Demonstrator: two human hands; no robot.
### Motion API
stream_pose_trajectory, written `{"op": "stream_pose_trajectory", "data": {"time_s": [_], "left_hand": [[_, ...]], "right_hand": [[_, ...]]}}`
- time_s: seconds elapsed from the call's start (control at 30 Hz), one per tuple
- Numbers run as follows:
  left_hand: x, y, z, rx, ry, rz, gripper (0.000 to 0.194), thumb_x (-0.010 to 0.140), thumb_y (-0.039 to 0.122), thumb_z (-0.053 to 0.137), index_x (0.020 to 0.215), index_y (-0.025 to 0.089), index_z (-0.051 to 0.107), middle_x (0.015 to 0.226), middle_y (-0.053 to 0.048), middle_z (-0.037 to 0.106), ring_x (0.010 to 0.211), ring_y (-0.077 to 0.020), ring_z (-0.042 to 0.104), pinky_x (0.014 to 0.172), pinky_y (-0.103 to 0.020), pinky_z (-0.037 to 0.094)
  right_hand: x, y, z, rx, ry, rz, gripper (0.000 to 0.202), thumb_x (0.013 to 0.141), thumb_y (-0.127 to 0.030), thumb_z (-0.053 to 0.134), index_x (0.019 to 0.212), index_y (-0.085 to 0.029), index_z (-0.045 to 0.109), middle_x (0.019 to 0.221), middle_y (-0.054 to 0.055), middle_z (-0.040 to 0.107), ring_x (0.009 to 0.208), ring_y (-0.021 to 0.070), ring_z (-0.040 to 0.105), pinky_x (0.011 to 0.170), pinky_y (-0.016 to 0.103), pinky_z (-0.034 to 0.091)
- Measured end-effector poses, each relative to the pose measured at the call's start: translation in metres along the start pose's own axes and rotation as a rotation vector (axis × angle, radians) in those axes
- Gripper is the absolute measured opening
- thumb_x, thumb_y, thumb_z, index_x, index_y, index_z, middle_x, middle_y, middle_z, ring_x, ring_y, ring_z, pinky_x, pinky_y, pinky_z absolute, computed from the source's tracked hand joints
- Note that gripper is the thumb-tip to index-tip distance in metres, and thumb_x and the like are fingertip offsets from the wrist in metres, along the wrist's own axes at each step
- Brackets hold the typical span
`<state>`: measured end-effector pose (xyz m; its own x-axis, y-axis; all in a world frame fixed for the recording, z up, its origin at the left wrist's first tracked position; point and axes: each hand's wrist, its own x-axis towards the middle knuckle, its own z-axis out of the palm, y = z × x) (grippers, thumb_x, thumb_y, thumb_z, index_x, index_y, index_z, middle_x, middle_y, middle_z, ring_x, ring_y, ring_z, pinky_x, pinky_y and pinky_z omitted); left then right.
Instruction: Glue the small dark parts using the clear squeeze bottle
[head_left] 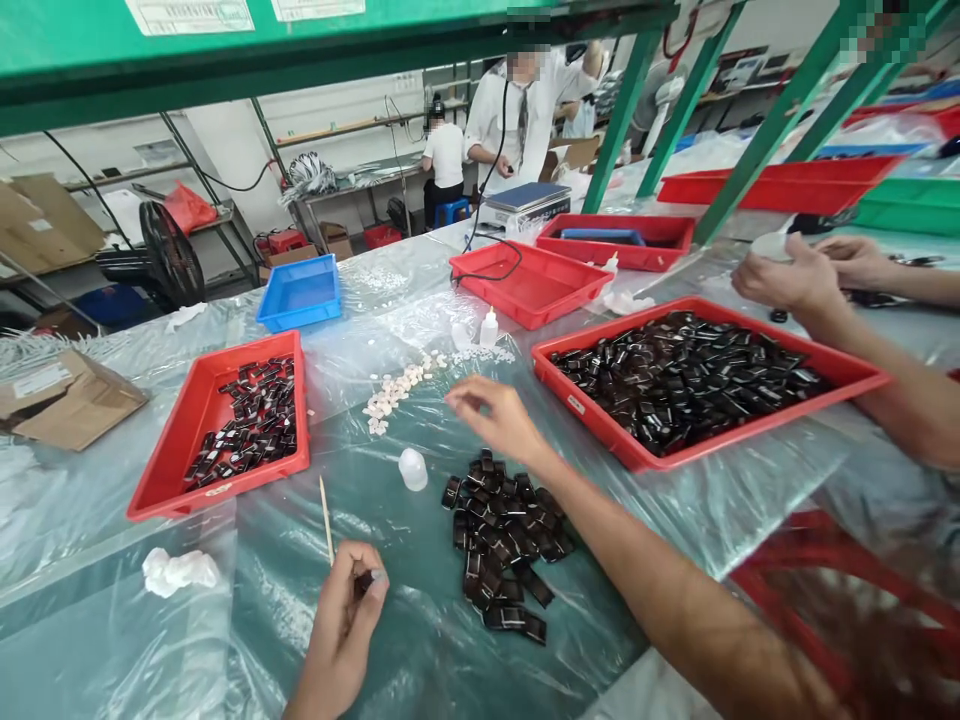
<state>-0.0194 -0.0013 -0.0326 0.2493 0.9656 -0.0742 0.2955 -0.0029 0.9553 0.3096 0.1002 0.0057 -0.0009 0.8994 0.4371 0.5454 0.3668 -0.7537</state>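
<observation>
**Our left fingers are pinching a small dark piece**

We are holding the small dark piece [365,580] in our left hand [337,630], its thumb and index finger pressing on it above the plastic-covered bench [420,650]. A pointed wooden stick [325,510] is lying just beyond those fingers. To the right, a loose pile of dark pieces [502,540] is resting on the sheeting.

We are extending our right hand [501,415] past that pile, beside scattered white pieces [397,390]. Its fingers are bending towards the thumb, but we cannot tell whether their tips are gripping anything.

A white round container [412,470] is standing between our 2 hands, and a white squeeze bottle [489,330] is standing beyond the white pieces. On either side, 2 red trays are holding more dark pieces: the left tray [206,415] is carrying fewer, the right tray [637,455] a broad heap. Crumpled white tissue [180,572] is lying near the left tray. Farther right, a co-worker's hand [795,275] is holding a white object [772,245].
</observation>
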Motion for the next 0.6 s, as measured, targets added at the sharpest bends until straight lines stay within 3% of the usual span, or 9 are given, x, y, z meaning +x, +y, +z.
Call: {"op": "stream_pose_trajectory", "data": {"time_s": [0.1, 0.2, 0.4, 0.5, 0.6], "left_hand": [[-0.008, 0.007, 0.008, -0.007, 0.030, -0.008, 0.037, 0.103, 0.064, 0.061, 0.091, 0.030, 0.054, 0.072, 0.007, 0.041, 0.061, -0.0150, 0.035, 0.055, -0.028, 0.029], [-0.012, 0.010, 0.012, 0.028, 0.040, -0.036, 0.035, 0.103, 0.061, 0.061, 0.089, 0.030, 0.052, 0.068, 0.009, 0.037, 0.058, -0.0142, 0.030, 0.056, -0.028, 0.026], [-0.004, -0.008, -0.007, 0.145, -0.042, -0.063, 0.039, 0.099, 0.069, 0.062, 0.088, 0.033, 0.053, 0.065, 0.007, 0.044, 0.055, -0.0182, 0.043, 0.053, -0.029, 0.037], [-0.005, -0.016, -0.017, 0.219, -0.123, -0.030, 0.037, 0.099, 0.069, 0.059, 0.086, 0.034, 0.054, 0.066, 0.004, 0.050, 0.056, -0.0220, 0.049, 0.053, -0.032, 0.044], [-0.009, -0.019, -0.016, 0.276, -0.125, 0.001, 0.028, 0.103, 0.062, 0.056, 0.089, 0.037, 0.055, 0.067, 0.003, 0.051, 0.056, -0.0241, 0.051, 0.050, -0.032, 0.046]], "right_hand": [[0.022, 0.053, -0.014, -0.166, 0.017, 0.237, 0.015, 0.110, -0.025, 0.070, 0.111, -0.013, 0.077, 0.107, 0.008, 0.079, 0.086, 0.0149, 0.073, 0.087, 0.034, 0.065], [0.038, 0.084, -0.011, -0.293, -0.035, 0.398, 0.026, 0.110, -0.037, 0.074, 0.123, -0.015, 0.074, 0.113, 0.006, 0.078, 0.095, 0.0176, 0.077, 0.089, 0.037, 0.068], [0.067, 0.089, 0.010, -0.451, -0.100, 0.449, 0.040, 0.110, -0.042, 0.073, 0.142, -0.017, 0.070, 0.135, 0.011, 0.075, 0.116, 0.0245, 0.076, 0.102, 0.048, 0.067], [0.072, 0.089, 0.018, -0.493, -0.119, 0.409, 0.039, 0.111, -0.044, 0.071, 0.142, -0.019, 0.071, 0.140, 0.011, 0.074, 0.122, 0.0256, 0.075, 0.108, 0.050, 0.065], [0.072, 0.091, 0.021, -0.517, -0.138, 0.386, 0.036, 0.112, -0.044, 0.068, 0.137, -0.019, 0.072, 0.139, 0.011, 0.074, 0.122, 0.0252, 0.074, 0.110, 0.050, 0.062]]}}
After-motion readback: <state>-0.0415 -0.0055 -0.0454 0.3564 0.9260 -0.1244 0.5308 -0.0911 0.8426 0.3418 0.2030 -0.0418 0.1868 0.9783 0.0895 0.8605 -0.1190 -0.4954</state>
